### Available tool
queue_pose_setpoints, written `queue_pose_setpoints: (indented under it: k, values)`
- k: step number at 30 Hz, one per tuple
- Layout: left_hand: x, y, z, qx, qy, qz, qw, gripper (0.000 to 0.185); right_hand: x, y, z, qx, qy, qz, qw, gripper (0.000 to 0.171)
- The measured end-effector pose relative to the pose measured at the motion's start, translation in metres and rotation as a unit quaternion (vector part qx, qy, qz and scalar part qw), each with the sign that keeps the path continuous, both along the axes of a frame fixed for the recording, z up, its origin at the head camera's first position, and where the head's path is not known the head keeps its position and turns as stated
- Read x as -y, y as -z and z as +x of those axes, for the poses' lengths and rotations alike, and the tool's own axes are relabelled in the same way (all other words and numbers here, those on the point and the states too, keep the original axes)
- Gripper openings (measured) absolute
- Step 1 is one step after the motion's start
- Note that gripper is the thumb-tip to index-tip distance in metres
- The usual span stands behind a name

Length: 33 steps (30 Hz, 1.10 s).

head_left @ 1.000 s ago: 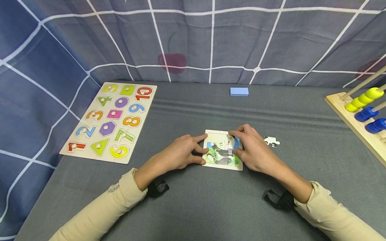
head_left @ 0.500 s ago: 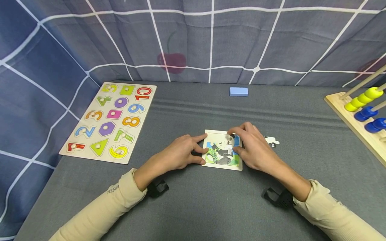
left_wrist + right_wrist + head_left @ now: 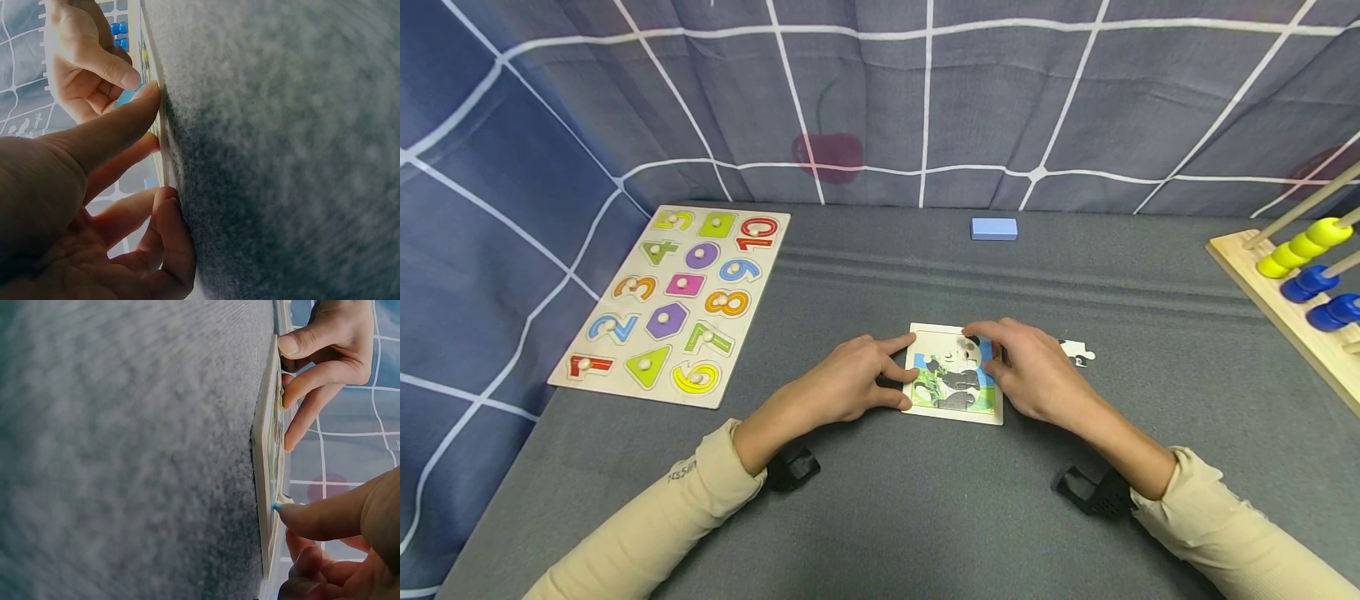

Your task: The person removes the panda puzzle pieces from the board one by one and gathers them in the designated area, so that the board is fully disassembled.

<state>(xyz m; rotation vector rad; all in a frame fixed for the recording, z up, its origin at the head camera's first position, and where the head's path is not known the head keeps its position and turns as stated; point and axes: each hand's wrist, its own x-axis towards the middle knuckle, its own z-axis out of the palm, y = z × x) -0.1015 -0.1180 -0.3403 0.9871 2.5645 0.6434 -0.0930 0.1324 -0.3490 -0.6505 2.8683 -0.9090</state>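
Observation:
A small wooden panda jigsaw (image 3: 955, 387) lies flat on the grey cloth, most of its picture filled in. My left hand (image 3: 853, 379) steadies its left side: thumb at the lower corner, other fingertips spread along the edge. At the upper right corner of the picture, my right hand (image 3: 1033, 367) pinches a puzzle piece between thumb and forefinger; its blue part (image 3: 128, 95) shows in the left wrist view. The fingers hide much of that piece. Right of this hand lies a loose black-and-white puzzle piece (image 3: 1078, 352), partly covered by the hand.
A number-and-shape peg board (image 3: 673, 308) lies at the left. Near the back curtain sits a blue block (image 3: 994, 229). At the right edge stands a wooden bead stand (image 3: 1247, 258) with yellow and blue beads on rods.
My right hand has lowered and turned slightly at the jigsaw's upper right corner, and the piece now looks more in line with the panda picture. The left hand stays in place.

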Motion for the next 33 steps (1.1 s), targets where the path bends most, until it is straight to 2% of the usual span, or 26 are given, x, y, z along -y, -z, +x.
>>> queue_pose_setpoints:
  k: [6,14,19,24,33]
  values:
    - [0.0,0.001,0.0,0.003,-0.002,0.001,1.0,0.042,-0.002,0.0,0.0,0.006,0.002,-0.021,1.0,0.038]
    - [0.0,0.0,0.001,0.002,-0.003,0.002,1.0,0.042,-0.008,0.001,0.003,0.025,0.007,-0.083,0.996,0.037]
    - [-0.001,0.0,0.001,0.002,-0.003,-0.003,1.0,0.043,-0.017,0.0,0.005,0.019,0.012,-0.11,0.994,0.035]
    - [0.0,0.002,0.001,-0.002,0.001,-0.001,1.0,0.044,-0.031,0.0,0.007,0.034,0.029,-0.128,0.991,0.033]
    - [-0.001,0.003,0.002,-0.012,-0.011,-0.005,0.9999,0.053,-0.055,0.005,0.01,0.052,0.056,-0.183,0.98,0.044]
